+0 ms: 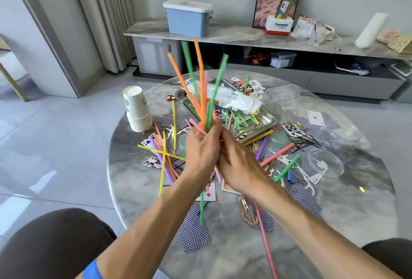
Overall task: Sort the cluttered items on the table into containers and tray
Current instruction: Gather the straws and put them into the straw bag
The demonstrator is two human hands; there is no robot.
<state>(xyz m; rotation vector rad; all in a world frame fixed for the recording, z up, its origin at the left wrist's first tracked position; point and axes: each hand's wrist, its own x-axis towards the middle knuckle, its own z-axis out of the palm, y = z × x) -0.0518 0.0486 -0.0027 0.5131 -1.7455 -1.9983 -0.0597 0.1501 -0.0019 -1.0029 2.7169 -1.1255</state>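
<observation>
the round table (245, 256) has a grey marbled top, strewn with straws, playing cards and small clips. on its far half sits a shiny rectangular metal tray (266, 120) with a crinkled plastic bag (236, 100) lying across it. a stack of paper cups (137, 109), upside down with green print too blurred to read, stands at the table's left edge. clear ribbed plastic containers (283, 100) sit right of the tray. above the table's middle, the left hand (201, 151) and right hand (236, 162) meet, both with fingers curled round one bundle of straws (202, 91). the orange, green and pink straws fan upward from the grip, and a few ends hang below it. on the sideboard behind, a white box (278, 24) reads "panasonic".
</observation>
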